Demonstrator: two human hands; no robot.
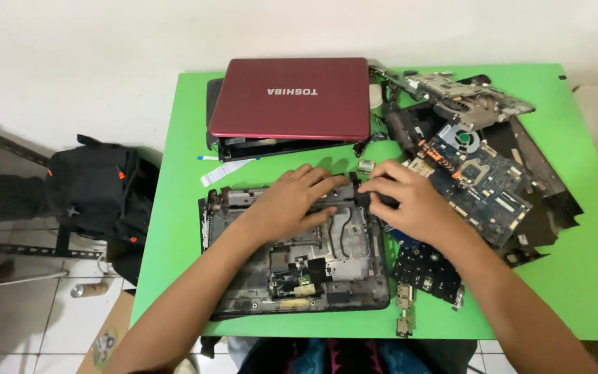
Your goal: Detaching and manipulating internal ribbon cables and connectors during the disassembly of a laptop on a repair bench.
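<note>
Fingers (313, 181) of the left hand (292, 202) lie spread flat on a stripped laptop base (292, 277) at the near edge of the green worktop (174, 228), while the right hand (410, 201) curls its fingers narrowly around a small dark part at the shell's far right corner. The teardown looks well advanced: blue mainboard (482, 180), fan and small boards (427, 270) lie loose beside the shell, the red lid (292, 97) behind it. Both forearms reach forward, palms down.
</note>
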